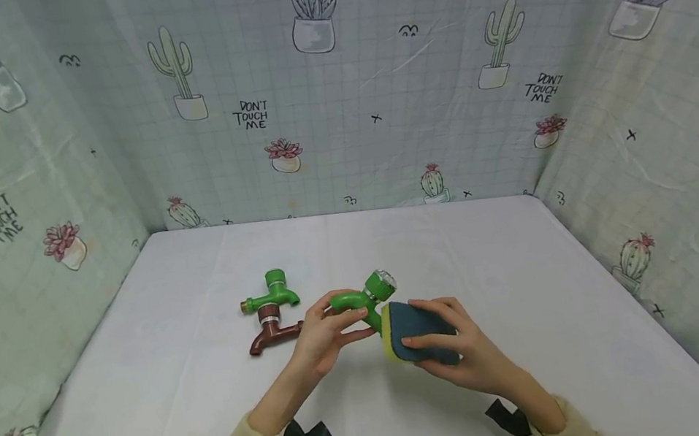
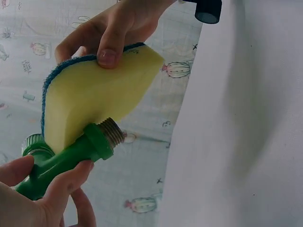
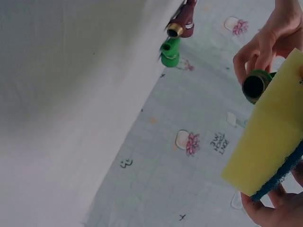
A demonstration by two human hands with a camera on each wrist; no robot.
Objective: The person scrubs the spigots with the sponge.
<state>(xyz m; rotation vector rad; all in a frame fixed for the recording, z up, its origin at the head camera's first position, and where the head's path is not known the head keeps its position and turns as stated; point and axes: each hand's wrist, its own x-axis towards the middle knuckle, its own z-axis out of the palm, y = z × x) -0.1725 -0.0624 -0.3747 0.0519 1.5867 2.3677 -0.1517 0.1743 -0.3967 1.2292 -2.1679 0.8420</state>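
Observation:
My left hand [image 1: 321, 336] grips a green tap [image 1: 350, 300] above the table, its threaded pipe end [image 2: 112, 131] pointing out past the fingers. In my right hand [image 1: 467, 353] is a sponge [image 1: 420, 330] with a yellow foam side and a blue scouring side. The yellow foam [image 2: 99, 94] lies against the tap's body in the left wrist view. From the right wrist view, the sponge [image 3: 265, 137] covers part of the held tap [image 3: 255, 86].
Left of the hands, a second green tap [image 1: 273, 300] and a brown tap [image 1: 272, 331] lie close together on the white table [image 1: 183, 416]. Patterned cloth [image 1: 347, 152] rises behind the table and along both sides.

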